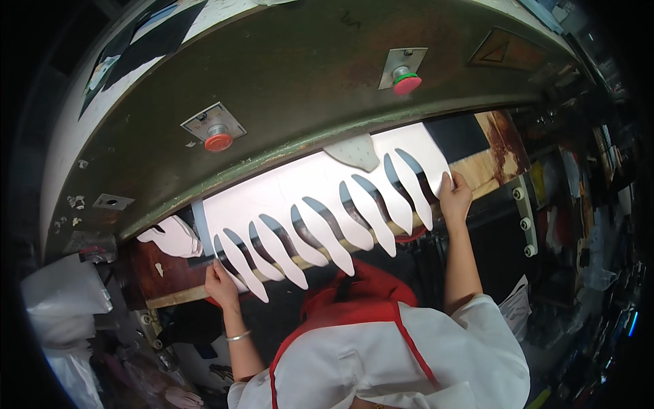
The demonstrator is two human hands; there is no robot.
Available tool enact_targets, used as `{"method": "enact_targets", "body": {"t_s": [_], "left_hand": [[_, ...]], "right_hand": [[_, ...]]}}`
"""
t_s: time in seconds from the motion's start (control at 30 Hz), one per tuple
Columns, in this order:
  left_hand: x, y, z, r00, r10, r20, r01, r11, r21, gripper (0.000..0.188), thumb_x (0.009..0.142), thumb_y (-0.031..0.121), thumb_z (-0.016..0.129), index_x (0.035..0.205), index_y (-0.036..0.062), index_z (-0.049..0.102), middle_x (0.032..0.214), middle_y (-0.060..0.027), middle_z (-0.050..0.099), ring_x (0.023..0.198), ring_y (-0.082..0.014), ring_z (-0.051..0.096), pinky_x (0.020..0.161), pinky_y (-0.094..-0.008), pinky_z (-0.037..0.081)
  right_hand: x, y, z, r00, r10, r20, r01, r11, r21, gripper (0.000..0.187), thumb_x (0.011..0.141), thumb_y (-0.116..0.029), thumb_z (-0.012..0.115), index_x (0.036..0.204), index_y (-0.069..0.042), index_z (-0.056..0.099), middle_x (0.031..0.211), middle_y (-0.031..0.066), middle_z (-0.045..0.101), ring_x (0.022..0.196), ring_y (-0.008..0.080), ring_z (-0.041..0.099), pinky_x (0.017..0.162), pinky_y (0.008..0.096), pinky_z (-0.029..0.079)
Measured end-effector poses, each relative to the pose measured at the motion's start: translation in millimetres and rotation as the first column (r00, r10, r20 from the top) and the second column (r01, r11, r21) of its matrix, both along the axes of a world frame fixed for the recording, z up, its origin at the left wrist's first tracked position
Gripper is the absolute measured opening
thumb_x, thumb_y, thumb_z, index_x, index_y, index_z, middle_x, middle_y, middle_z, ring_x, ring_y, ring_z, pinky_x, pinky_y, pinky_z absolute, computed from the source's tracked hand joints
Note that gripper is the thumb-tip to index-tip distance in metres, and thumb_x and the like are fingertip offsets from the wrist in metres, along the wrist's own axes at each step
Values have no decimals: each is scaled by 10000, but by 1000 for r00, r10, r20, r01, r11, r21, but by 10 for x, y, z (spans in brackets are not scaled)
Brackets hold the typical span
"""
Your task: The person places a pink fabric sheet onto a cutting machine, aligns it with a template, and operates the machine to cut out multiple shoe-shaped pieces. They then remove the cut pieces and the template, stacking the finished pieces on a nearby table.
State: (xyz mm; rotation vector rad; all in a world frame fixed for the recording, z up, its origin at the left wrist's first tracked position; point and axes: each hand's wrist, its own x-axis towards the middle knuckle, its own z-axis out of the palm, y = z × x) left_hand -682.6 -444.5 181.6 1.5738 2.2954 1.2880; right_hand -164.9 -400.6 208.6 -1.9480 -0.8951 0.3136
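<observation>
A large white sheet (pixel 266 194) lies across the machine's bed, its near part cut by several curved, elongated openings, so that wavy strips hang over the front edge. My left hand (pixel 221 285) is closed on the sheet's near left edge, thumb upward. At the other end my right hand (pixel 455 198) pinches the right edge. A pale grey rounded piece with small dots (pixel 354 152) rests on the far side of the sheet, touching the green machine front. Left of the sheet lies a small pile of white cut pieces (pixel 174 238).
Above the bed looms a green press head (pixel 293 82) with a red button (pixel 218 140) and another red button with a green ring (pixel 407 83). The bed's worn wooden board (pixel 504 146) shows at the right. Clear plastic bags (pixel 68 300) hang at the left.
</observation>
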Motion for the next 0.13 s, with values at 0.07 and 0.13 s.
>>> {"method": "enact_targets", "body": {"t_s": [0.07, 0.13], "left_hand": [[15, -19, 48, 1000, 2, 3, -2, 995, -96, 337, 941, 237, 562, 725, -21, 566, 515, -113, 464, 483, -134, 379, 461, -341, 340], [-38, -1, 125, 998, 4, 57, 12, 963, -269, 340, 936, 248, 572, 730, -23, 568, 522, -115, 468, 486, -138, 384, 466, -337, 340]], "right_hand": [[-134, 288, 127, 909, 83, 409, -152, 978, 140, 385, 829, -211, 678, 1153, -20, 594, 998, 176, 639, 952, 278, 593, 855, 388, 446], [-455, 605, 209, 805, 296, 514, -366, 930, 38, 573, 783, -242, 733, 1288, -69, 524, 1285, 197, 539, 1209, 304, 485, 1027, 426, 327]]}}
